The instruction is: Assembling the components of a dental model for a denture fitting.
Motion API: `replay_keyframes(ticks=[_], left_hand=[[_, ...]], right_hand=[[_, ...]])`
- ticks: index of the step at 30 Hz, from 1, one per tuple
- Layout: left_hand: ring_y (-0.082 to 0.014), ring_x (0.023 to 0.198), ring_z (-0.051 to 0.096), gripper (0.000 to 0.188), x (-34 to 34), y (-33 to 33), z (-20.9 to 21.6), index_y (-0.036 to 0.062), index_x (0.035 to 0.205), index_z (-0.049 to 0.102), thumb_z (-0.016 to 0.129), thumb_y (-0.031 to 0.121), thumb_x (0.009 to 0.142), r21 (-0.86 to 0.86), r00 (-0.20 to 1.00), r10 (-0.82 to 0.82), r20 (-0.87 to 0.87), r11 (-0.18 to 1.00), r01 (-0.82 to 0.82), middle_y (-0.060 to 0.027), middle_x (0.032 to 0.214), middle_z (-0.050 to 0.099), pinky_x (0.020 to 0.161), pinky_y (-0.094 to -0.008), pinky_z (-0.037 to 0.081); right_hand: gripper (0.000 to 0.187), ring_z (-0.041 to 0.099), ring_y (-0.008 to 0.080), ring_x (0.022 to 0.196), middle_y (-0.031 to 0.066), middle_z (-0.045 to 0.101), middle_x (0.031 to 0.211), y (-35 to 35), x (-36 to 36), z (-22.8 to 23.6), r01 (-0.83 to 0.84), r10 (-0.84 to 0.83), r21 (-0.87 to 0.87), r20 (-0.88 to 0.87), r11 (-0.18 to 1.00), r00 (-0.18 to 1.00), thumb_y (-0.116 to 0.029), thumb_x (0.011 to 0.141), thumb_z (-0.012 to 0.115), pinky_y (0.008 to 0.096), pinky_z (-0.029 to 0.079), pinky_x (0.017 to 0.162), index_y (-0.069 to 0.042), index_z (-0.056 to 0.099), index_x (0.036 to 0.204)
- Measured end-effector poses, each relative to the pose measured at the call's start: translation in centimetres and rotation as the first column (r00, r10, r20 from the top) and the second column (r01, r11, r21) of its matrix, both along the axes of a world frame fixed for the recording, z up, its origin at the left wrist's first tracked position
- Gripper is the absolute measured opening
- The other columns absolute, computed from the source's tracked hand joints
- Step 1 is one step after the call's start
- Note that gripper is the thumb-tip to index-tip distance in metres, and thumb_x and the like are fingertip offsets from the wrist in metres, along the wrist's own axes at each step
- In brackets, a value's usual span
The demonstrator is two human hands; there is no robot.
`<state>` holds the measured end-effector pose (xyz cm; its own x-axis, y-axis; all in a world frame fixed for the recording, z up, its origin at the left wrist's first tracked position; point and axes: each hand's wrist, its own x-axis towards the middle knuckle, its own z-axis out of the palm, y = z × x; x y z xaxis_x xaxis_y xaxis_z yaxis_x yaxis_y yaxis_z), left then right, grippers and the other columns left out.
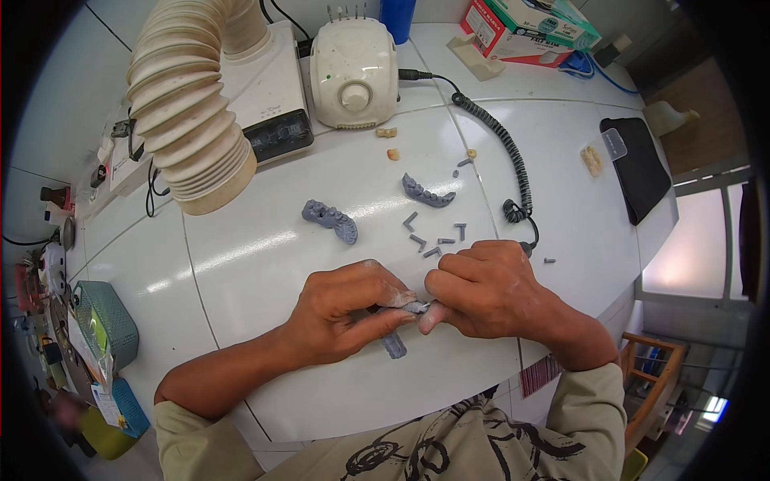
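My left hand is closed, pinching a small grey dental model piece between thumb and fingers. White dust coats the fingertips. Fingers curled, my right hand grips a corded rotary handpiece; only the black cord end shows behind the knuckles, the rest hidden by the hand. Both hands meet at the pinched piece. Under my left thumb a grey ridged part sticks out; whether it joins the held piece I cannot tell. Beyond the hands lie two grey dental arch models, one at left and one farther off.
Several grey peg offcuts lie just beyond my hands. A coiled cord runs to the white control unit. A ribbed suction hose hangs at left. Tooth-coloured pieces, boxes and a green basket stand around.
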<state>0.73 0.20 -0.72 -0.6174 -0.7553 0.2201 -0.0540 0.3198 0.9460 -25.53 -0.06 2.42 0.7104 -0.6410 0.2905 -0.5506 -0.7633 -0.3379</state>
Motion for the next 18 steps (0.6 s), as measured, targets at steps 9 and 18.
replay_keyframes(ticks=[9,18], left_hand=[[-0.0192,0.082,0.075,0.017,0.03,0.05,0.08,0.0012,0.104,0.079,0.087,0.004,0.090,-0.006,1.000,0.006,-0.002,1.000,-0.006,-0.0141,0.101,0.077,0.065,-0.0304,0.056],[-0.0204,0.082,0.074,0.016,0.01,-0.01,-0.02,0.0010,0.103,0.079,0.087,0.003,0.089,0.002,1.000,0.010,-0.009,1.000,-0.010,-0.0145,0.101,0.077,0.065,-0.0309,0.055]], right_hand=[[0.043,0.059,0.0192,0.053,-0.0001,0.048,0.063,-0.06,0.07,0.46,-0.007,0.006,0.014,0.012,1.000,1.000,-0.051,0.091,0.079,0.0358,0.046,0.050,-0.013,0.062,0.082],[0.046,0.056,0.0196,0.052,0.0006,0.049,0.064,0.02,0.06,0.28,0.008,-0.008,0.020,0.010,1.000,1.000,-0.053,0.090,0.080,0.0360,0.043,0.050,-0.012,0.061,0.080]])
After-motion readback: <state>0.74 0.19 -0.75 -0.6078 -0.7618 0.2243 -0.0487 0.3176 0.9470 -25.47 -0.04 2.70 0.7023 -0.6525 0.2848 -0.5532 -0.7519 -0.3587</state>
